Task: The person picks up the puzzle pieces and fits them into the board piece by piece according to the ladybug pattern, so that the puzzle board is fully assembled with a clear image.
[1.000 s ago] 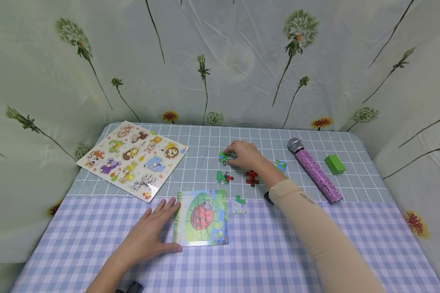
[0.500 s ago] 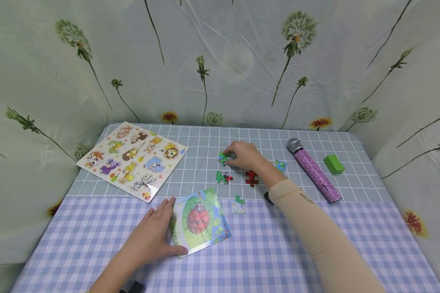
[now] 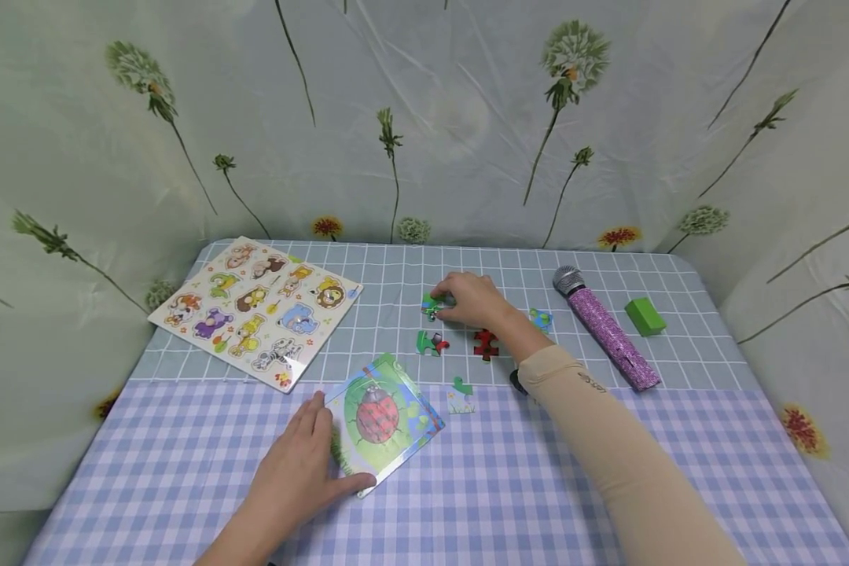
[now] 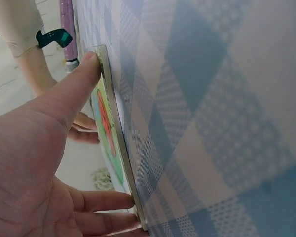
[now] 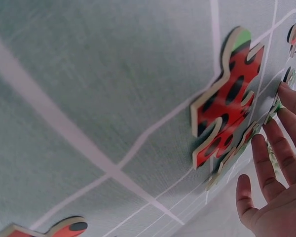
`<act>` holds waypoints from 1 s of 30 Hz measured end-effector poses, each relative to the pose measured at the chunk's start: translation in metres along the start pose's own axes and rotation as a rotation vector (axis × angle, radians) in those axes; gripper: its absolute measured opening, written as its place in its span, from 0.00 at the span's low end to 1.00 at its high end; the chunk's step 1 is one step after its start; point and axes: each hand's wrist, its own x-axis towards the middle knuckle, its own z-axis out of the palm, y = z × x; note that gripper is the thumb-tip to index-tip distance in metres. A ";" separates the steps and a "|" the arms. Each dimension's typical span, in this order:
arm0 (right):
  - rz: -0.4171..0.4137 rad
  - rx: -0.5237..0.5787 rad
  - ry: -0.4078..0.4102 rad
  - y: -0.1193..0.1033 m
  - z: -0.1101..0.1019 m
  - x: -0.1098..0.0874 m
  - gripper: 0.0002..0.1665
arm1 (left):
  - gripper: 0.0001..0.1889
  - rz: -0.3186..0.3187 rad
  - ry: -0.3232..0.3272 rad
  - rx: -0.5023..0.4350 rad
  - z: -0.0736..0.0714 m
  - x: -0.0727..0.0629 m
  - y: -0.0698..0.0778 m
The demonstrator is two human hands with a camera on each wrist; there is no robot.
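In the head view a square ladybug puzzle board (image 3: 378,417) lies turned at an angle on the checked cloth. My left hand (image 3: 299,456) holds its left side, thumb at the near corner and fingertips at the far-left corner. The left wrist view shows my left thumb (image 4: 79,81) against the board's edge (image 4: 121,138). Farther back my right hand (image 3: 475,299) pinches a green-and-blue puzzle piece (image 3: 430,305) at the table surface. Near that hand lie a red piece (image 3: 486,346) and a green-and-red piece (image 3: 432,343). The right wrist view shows red spotted pieces (image 5: 227,101) beside my fingers.
An animal puzzle board (image 3: 258,306) lies at the back left. A pale piece with green (image 3: 461,397) sits right of the ladybug board, and a blue-green piece (image 3: 541,319) lies beyond my right forearm. Farther right are a pink glitter microphone (image 3: 608,334) and a green block (image 3: 646,316).
My left hand has turned the ladybug board counterclockwise, from square-on to diagonal, and has shifted slightly right. The right hand stays on its puzzle piece, without visible movement.
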 end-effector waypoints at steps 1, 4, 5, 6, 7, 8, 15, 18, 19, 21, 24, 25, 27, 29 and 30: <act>-0.001 0.001 0.000 0.000 0.000 0.000 0.25 | 0.50 -0.004 0.004 0.007 0.000 0.000 0.001; 0.000 0.003 0.000 0.000 0.000 0.000 0.25 | 0.54 -0.015 0.011 0.034 0.000 0.000 0.003; 0.000 0.004 0.000 0.000 0.000 0.000 0.25 | 0.56 -0.022 0.002 0.036 -0.002 0.001 0.003; 0.000 0.004 0.000 -0.001 0.000 0.000 0.25 | 0.56 -0.027 -0.014 0.032 -0.004 0.002 0.002; 0.000 0.005 0.001 -0.001 0.000 -0.001 0.25 | 0.56 -0.028 -0.043 0.018 -0.007 0.003 0.000; -0.001 0.006 0.002 -0.001 0.000 -0.001 0.25 | 0.55 -0.025 -0.076 -0.004 -0.011 0.006 -0.004; -0.007 0.006 0.011 0.000 0.001 -0.001 0.24 | 0.57 0.148 -0.360 -0.274 -0.033 0.043 -0.050; -0.015 0.005 0.008 -0.001 0.000 -0.001 0.24 | 0.61 0.183 -0.466 -0.344 -0.033 0.056 -0.060; -0.018 0.006 0.005 -0.001 0.000 -0.002 0.25 | 0.61 0.192 -0.494 -0.354 -0.032 0.060 -0.062; -0.017 0.009 -0.001 -0.001 0.001 -0.002 0.25 | 0.60 0.197 -0.533 -0.354 -0.030 0.064 -0.063; -0.018 0.009 -0.004 0.000 0.001 -0.002 0.25 | 0.58 0.215 -0.546 -0.342 -0.027 0.066 -0.064; -0.019 0.008 -0.002 0.000 0.001 -0.002 0.25 | 0.58 0.224 -0.539 -0.339 -0.025 0.066 -0.064; -0.020 0.008 0.004 0.002 0.001 -0.003 0.24 | 0.57 0.232 -0.511 -0.333 -0.023 0.065 -0.065; -0.023 0.006 0.011 0.002 0.001 -0.003 0.24 | 0.57 0.239 -0.474 -0.326 -0.021 0.062 -0.065; -0.024 0.005 0.012 0.003 0.001 -0.004 0.24 | 0.57 0.232 -0.460 -0.323 -0.020 0.060 -0.065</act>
